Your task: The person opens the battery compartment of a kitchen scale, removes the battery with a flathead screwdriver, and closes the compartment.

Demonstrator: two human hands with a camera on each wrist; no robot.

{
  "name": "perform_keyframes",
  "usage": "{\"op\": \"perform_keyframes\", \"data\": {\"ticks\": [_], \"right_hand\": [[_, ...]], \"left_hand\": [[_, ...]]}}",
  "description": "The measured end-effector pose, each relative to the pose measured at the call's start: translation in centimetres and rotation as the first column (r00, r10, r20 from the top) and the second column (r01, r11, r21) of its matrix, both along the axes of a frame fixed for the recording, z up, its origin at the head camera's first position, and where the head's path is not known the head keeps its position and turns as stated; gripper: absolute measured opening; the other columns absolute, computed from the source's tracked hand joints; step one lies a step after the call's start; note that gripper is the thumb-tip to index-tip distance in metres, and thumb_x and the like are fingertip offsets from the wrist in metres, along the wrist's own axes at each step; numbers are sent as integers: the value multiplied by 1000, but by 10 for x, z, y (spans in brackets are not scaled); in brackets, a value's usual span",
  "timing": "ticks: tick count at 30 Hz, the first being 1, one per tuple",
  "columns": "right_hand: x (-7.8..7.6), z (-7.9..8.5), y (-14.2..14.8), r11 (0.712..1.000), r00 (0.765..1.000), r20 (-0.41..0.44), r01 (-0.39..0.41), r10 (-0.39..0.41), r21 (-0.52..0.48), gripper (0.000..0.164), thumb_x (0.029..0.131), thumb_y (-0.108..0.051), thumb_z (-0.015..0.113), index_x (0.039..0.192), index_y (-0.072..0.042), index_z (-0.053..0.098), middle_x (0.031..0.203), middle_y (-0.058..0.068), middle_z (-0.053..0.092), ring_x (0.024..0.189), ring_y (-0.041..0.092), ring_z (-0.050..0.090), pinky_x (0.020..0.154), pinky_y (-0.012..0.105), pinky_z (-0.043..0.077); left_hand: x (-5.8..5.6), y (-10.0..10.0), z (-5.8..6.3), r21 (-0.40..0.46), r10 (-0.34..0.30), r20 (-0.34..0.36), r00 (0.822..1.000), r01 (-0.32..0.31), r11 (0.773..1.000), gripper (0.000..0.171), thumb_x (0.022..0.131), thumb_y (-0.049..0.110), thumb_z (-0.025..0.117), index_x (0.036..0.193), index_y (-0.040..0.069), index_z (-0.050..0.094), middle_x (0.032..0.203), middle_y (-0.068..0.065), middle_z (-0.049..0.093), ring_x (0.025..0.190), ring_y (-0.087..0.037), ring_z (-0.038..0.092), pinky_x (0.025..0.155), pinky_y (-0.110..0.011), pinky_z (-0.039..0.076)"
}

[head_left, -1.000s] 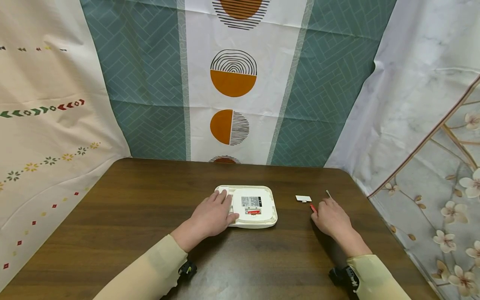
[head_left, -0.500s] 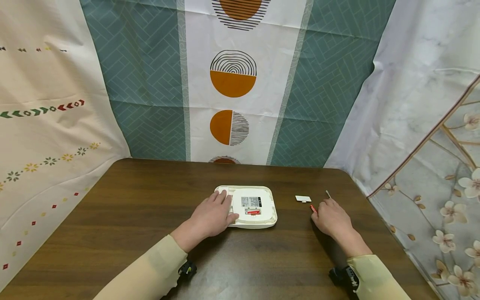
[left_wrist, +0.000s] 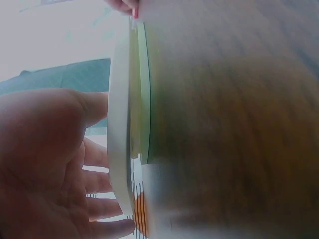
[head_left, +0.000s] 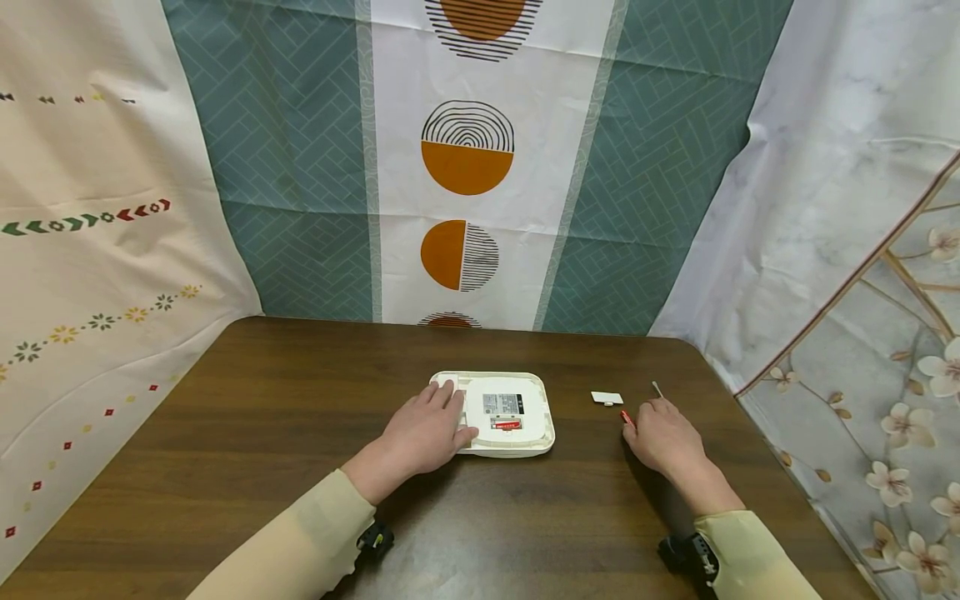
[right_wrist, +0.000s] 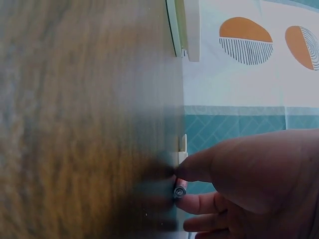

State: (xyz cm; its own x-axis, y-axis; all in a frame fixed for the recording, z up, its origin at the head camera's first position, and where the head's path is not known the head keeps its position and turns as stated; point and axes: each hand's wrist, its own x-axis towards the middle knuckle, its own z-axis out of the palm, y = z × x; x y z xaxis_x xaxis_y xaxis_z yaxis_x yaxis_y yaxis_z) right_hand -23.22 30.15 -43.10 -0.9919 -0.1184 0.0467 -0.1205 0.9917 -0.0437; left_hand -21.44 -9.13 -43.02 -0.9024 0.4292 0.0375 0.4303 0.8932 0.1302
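A white, flat device point(head_left: 532, 417), which looks like a scale, lies on the table with its label and uncovered battery slot facing up. A red battery point(head_left: 507, 424) sits in that slot. My left hand point(head_left: 423, 427) rests on the device's left side with fingers extended. Low over the table at right, my right hand point(head_left: 663, 435) pinches another red battery point(right_wrist: 180, 187) between thumb and forefinger. The small white battery cover point(head_left: 606, 398) lies between the device and this hand. In the left wrist view, a greenish plate point(left_wrist: 145, 94) shows under the white body point(left_wrist: 119, 109).
A thin metal rod point(head_left: 656, 388) pokes out just beyond my right hand; its other end is hidden. The brown wooden table point(head_left: 300, 383) ends at a hanging patterned cloth point(head_left: 465, 275) behind. More cloth hangs along both sides.
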Motion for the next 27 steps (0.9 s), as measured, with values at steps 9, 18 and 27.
{"op": "perform_keyframes", "data": {"ticks": [9, 18, 27], "right_hand": [[4, 3, -2, 998, 999, -25, 19, -20, -64, 54, 108, -39, 72, 116, 14, 62, 135, 38, 59, 128, 56, 57, 107, 67, 49], [6, 6, -12, 991, 984, -175, -66, 45, -115, 75, 108, -41, 72, 156, 12, 49, 157, 37, 49, 149, 57, 43, 121, 68, 38], [7, 16, -31, 985, 971, -221, -119, 89, -126, 75, 109, -41, 72, 161, 7, 48, 162, 34, 47, 153, 55, 41, 123, 68, 35]], "left_hand": [[-1, 0, 0, 4, 2, 3, 1000, -2, 1000, 75, 114, 52, 58, 164, -4, 48, 172, -26, 40, 160, -45, 37, 127, -54, 37], [-2, 0, -1, 0, -3, -4, 1000, 3, 1000, 76, 113, 53, 58, 163, -4, 49, 171, -26, 40, 159, -45, 38, 127, -54, 38], [-1, 1, 1, 0, 0, -11, 1000, 0, 1000, 75, 114, 51, 59, 163, -4, 49, 171, -26, 41, 159, -45, 38, 127, -54, 38]]}}
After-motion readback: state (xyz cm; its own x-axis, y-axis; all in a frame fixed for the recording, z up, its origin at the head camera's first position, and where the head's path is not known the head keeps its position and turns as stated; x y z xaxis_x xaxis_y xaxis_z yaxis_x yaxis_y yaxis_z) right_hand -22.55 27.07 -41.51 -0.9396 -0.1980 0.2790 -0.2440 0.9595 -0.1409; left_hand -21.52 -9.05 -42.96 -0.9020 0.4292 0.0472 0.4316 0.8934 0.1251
